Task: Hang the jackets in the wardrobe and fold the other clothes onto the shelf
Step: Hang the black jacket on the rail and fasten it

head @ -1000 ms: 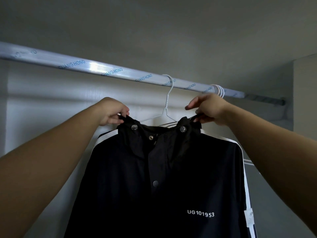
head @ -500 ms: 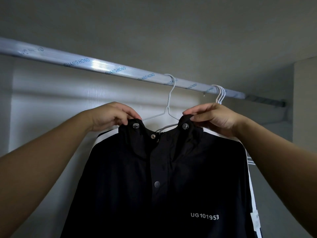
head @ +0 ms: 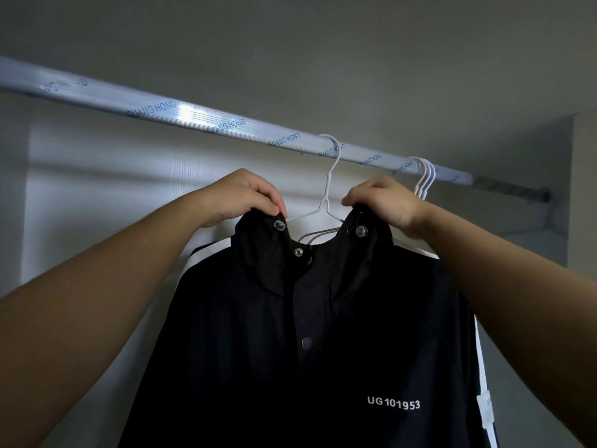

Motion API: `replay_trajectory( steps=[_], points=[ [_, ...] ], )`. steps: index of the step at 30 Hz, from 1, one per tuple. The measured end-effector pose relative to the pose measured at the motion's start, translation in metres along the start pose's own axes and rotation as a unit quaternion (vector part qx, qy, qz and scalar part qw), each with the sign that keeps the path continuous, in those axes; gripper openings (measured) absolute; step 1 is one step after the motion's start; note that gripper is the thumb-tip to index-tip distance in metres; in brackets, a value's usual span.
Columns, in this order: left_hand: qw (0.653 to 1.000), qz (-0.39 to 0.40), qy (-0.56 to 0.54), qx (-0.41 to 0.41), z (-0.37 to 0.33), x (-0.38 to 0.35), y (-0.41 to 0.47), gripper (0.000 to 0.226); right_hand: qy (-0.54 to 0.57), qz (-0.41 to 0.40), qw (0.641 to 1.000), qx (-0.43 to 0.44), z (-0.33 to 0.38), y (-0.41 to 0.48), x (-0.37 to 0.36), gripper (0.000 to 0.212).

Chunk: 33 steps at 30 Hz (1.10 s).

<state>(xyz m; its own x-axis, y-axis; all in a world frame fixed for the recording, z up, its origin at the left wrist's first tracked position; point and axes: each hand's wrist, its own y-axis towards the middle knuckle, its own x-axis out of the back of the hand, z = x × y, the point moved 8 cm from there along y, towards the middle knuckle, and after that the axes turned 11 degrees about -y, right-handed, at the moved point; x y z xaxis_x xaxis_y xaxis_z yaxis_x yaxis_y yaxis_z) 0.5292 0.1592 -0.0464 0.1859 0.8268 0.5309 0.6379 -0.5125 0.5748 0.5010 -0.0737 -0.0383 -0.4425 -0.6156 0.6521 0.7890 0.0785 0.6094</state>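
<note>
Mostly hidden inside the black jacket [head: 323, 334], the white hanger [head: 329, 177] shows its hook [head: 334, 143]; left hand [head: 245, 197] and right hand [head: 384, 202] pinch the collar [head: 258, 244].

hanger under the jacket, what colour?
White wire hanger, hooked on the rail; it shows best in the head view, between the two hands at the black jacket collar.

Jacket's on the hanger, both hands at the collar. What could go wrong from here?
1. The left hand and right hand pinch the collar of the black jacket; a downward tug could drag it off the thin white hanger.
2. Only its wire hook holds the rail; a pull outward might unhook it.
3. The spare hangers hang close beside the right hand and could snag.
</note>
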Motion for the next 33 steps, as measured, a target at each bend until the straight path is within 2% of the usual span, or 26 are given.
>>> replay_trajectory(
  steps=[3,8,11,14,16,18,21,24,26,29,31,33],
  points=[
    [1.0,-0.013,0.016,0.007,0.003,0.006,0.001,0.013,-0.079,-0.006,0.996,-0.035,-0.014,-0.001,0.007,0.036],
    [0.998,-0.039,0.033,0.028,0.011,0.012,0.005,0.014,-0.119,-0.027,0.99,-0.063,-0.029,0.003,0.019,0.039],
    [0.996,-0.059,0.043,0.057,0.023,0.015,0.008,0.017,-0.16,-0.006,0.983,-0.086,-0.033,0.005,0.01,0.043],
    [0.983,-0.15,0.062,0.084,0.037,0.027,0.013,0.021,-0.164,0.03,0.975,-0.149,-0.041,0.006,-0.002,0.056],
    [0.973,-0.177,0.068,0.13,0.048,0.031,0.019,0.01,-0.167,0.065,0.964,-0.199,-0.047,0.006,-0.006,0.047],
    [0.956,-0.104,0.154,0.228,0.06,0.023,0.024,0.009,-0.229,0.109,0.94,-0.227,-0.05,0.007,-0.008,0.028],
    [0.862,0.064,0.359,0.352,0.063,0.008,0.018,0.012,-0.284,0.184,0.904,-0.262,-0.051,0.004,-0.013,0.024],
    [0.817,0.104,0.432,0.367,0.059,0.01,0.022,0.013,-0.299,0.226,0.884,-0.279,-0.051,0.002,-0.016,0.024],
    [0.791,0.125,0.475,0.365,0.055,0.008,0.021,0.019,-0.295,0.223,0.886,-0.279,-0.053,0.004,-0.015,0.025],
    [0.782,0.106,0.517,0.332,0.05,0.007,0.023,0.024,-0.249,0.214,0.905,-0.27,-0.054,0.001,-0.013,0.026],
    [0.799,0.08,0.507,0.314,0.05,0.01,0.025,0.036,-0.195,0.228,0.916,-0.265,-0.052,-0.007,-0.013,0.022],
    [0.812,0.062,0.491,0.309,0.056,0.018,0.023,0.039,-0.157,0.236,0.921,-0.268,-0.052,-0.016,-0.012,0.02]
  ],
)
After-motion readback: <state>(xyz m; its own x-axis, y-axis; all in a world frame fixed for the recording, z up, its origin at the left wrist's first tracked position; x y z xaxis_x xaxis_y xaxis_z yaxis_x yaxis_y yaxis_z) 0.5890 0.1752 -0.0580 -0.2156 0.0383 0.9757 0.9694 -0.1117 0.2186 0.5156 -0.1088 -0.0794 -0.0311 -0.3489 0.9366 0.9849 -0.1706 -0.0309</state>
